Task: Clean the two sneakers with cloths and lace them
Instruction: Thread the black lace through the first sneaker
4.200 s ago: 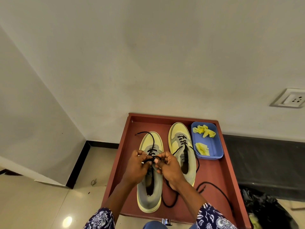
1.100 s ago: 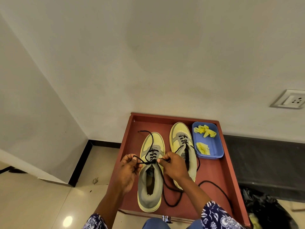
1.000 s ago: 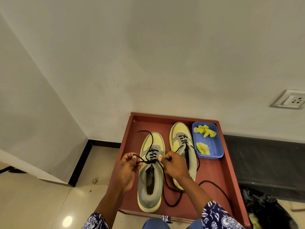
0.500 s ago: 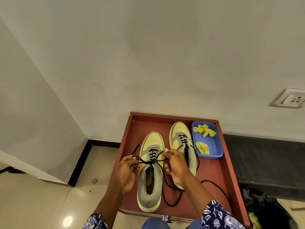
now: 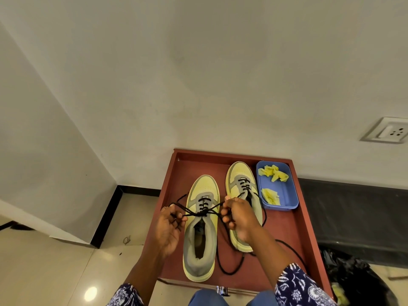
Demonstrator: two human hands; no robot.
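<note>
Left sneaker [image 5: 202, 226] on red tray [image 5: 293, 230] | black lace [image 5: 204, 212] pinched either side by left hand [image 5: 169, 228] and right hand [image 5: 239, 219], fingers curled | cloths [image 5: 273, 173] in blue tub [image 5: 287, 193]

My left hand [image 5: 169, 226] and right hand [image 5: 239, 218] now sit apart on either side of the left sneaker [image 5: 202, 226], no longer bunched together over its tongue. The black lace [image 5: 204, 212] is drawn taut between them, and its loose end has left the toe.
</note>
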